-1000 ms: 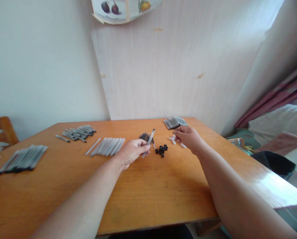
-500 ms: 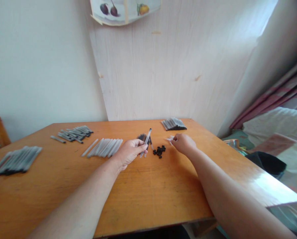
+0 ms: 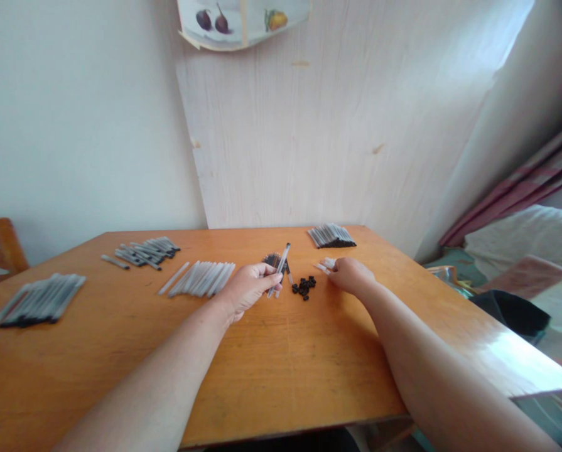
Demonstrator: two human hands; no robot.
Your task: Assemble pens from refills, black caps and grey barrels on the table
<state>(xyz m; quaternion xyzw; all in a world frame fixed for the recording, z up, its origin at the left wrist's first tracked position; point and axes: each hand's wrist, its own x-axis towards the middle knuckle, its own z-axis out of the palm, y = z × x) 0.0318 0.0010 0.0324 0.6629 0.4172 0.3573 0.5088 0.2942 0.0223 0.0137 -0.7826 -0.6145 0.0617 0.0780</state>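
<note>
From my end of the feed: left hand (image 3: 252, 285) basically same spot as a second ago, thumb and fingers pinching a pen (image 3: 284, 254), tilted, dark end up, above the table (image 3: 243, 376). Change is on the other side. Right hand (image 3: 353, 275) was raised over the white bits (image 3: 326, 263) a second ago; it has come down and now sits right at them, fingertips bent toward the wood. Can't tell if it's grasping one or only touching; the fingertips are hidden by the hand itself. View jogged a little, piles look unmoved.

Meaning, my read: the pen is just being held ready while the right hand does a pick among the small parts. Nothing is being joined at this instant; pen and white bits are well apart.

Around: black bits (image 3: 304, 287) loose between the two hands, dark sticks (image 3: 272, 258) partly behind the pen. Clear tubes (image 3: 203, 278) lie just left of the left hand. Near-left pile (image 3: 38, 301), far-left pile (image 3: 146, 252) and back-right pile (image 3: 332, 235) all untouched.
</note>
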